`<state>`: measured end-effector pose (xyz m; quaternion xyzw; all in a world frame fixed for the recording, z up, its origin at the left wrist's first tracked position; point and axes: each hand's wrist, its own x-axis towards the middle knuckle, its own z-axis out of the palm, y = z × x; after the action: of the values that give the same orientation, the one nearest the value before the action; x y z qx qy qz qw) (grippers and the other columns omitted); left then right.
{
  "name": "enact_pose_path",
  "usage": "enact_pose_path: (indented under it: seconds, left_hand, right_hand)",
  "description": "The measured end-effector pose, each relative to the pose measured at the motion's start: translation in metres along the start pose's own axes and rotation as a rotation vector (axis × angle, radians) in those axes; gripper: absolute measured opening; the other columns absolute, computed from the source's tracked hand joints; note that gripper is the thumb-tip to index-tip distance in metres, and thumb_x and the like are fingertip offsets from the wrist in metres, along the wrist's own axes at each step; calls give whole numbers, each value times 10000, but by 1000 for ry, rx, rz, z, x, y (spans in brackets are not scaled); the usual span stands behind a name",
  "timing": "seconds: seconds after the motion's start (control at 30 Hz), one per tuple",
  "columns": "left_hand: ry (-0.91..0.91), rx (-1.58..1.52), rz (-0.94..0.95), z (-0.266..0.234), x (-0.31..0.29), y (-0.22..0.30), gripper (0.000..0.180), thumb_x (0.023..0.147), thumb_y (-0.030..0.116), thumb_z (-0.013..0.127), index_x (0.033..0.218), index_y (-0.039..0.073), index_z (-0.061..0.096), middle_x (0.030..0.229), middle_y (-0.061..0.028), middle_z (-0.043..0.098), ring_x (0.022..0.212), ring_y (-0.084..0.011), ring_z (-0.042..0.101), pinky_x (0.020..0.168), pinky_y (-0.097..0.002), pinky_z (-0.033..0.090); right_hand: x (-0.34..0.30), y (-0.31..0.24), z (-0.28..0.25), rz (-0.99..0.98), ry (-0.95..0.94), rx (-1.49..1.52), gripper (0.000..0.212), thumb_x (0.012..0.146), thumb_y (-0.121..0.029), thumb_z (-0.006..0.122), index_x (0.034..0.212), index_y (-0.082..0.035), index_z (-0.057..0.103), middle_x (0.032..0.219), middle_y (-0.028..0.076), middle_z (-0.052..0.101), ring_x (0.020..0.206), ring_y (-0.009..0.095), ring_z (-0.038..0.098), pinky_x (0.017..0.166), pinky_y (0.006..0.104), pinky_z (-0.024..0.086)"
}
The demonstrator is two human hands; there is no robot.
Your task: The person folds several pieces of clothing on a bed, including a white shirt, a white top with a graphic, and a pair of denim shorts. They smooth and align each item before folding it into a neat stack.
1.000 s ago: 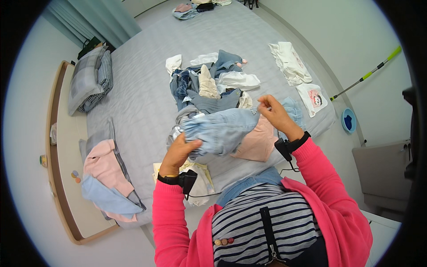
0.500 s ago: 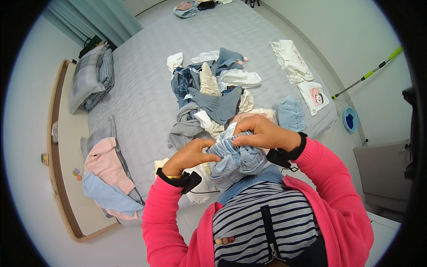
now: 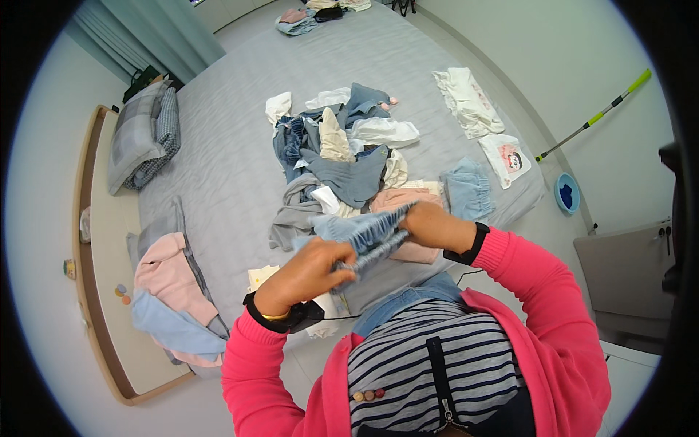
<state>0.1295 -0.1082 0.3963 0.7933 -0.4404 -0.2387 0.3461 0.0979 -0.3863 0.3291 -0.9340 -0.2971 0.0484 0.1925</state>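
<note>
Light blue denim pants (image 3: pixel 368 237) with a gathered elastic waistband are stretched between my hands, just above the bed's near edge. My left hand (image 3: pixel 309 273) grips one end of the waistband. The other end is in my right hand (image 3: pixel 435 227), its fingers closed and partly hidden. Below and behind the denim lies a pink garment (image 3: pixel 415 251), partly covered. Straight ahead is a heap of mixed clothes (image 3: pixel 346 167) in grey-blue, white, beige and dark denim. Right of it lies a folded light blue denim piece (image 3: pixel 467 189).
On the bed (image 3: pixel 233 124), a white printed top (image 3: pixel 505 162) and a white garment (image 3: pixel 468 102) lie at the right edge. Pink and blue clothes (image 3: pixel 175 291) lie at left, near a pillow (image 3: pixel 138 135). A blue basin (image 3: pixel 566 194) and a green-handled pole (image 3: pixel 597 116) stand right.
My hands have moved apart, my left hand to the left. The bunched denim pants are now drawn out with the waistband stretched, uncovering more of the pink garment.
</note>
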Motion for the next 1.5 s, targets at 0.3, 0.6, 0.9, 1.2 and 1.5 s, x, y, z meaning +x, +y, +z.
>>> enact_pose_path:
  seconds: [0.3,0.6,0.9,1.2,1.5]
  left_hand:
    - [312,664,-64,2,-6,-30,174,651,140,725,756,106,591,686,-39,550,716,-243,516,677,-365,343]
    - [261,550,68,2,17,-33,132,652,96,706,692,81,581,626,-78,553,685,-262,534,597,-354,361]
    - [328,191,-57,-11,39,-18,395,667,145,741,1024,91,580,849,-103,656,793,-294,584,765,-370,392]
    - [337,-1,233,-10,57,-26,248,685,-59,508,875,62,612,898,-69,612,926,-253,543,890,-349,357]
    - [-121,-5,-95,-16,49,-3,527,767,267,690,1220,81,494,859,-65,639,949,-248,553,977,-362,328]
  right_hand:
    - [16,-9,-48,-65,257,-159,209,596,-223,761,716,-124,622,705,30,608,819,211,562,1011,442,306]
    - [23,12,-42,27,28,-164,151,675,-212,689,794,-125,659,681,77,589,830,255,546,945,473,341]
    - [35,-1,-63,-129,321,130,121,662,-140,615,772,-91,633,753,56,593,838,234,561,1058,490,254]
    - [30,-7,-66,-150,116,417,294,741,-342,688,839,-69,637,751,76,614,781,283,560,972,402,339]
    - [29,4,-59,-76,38,303,150,733,-169,640,861,-91,646,765,94,627,855,298,556,855,366,410]
